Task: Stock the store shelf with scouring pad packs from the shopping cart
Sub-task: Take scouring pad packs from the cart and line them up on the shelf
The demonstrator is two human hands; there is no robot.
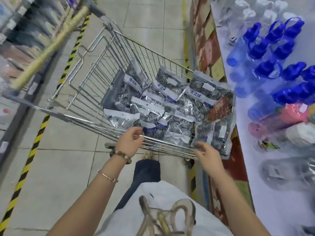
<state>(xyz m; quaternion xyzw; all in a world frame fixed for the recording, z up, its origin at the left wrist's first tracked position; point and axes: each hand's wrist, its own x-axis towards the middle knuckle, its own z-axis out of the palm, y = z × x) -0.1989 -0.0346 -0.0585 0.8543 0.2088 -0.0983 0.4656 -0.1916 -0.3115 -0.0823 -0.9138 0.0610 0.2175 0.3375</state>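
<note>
- The scouring pad packs (153,106) are seen heaped in the near right end of the shopping cart (95,77). They overlap loosely, and the far left part of the basket is left bare.
- One pack (213,133) is propped against the near right corner of the cart, just beside the shelf (255,184) on the right, where blue bottles (265,46) are laid out.
- The left hand (130,139) is held at the near rim of the cart with fingers loosely curled. No pack is held, and whether the wire is touched cannot be told.
- The right hand (207,155) is spread wide below the propped pack, with fingers straight and nothing gripped.
- The packs are judged light and soft: wire balls in thin, glossy film that is likely to crackle, give under pressure and slip against its neighbours.
- Crushing is unlikely to matter, but the film may be snagged on the cart's wires.
- A hold is best taken at the white header strip (121,114), which looks stiffer, or across the body of the pack with a broad pinch.
- Several packs could probably be gathered at once, though a loose stack may be expected to slide apart.
</note>
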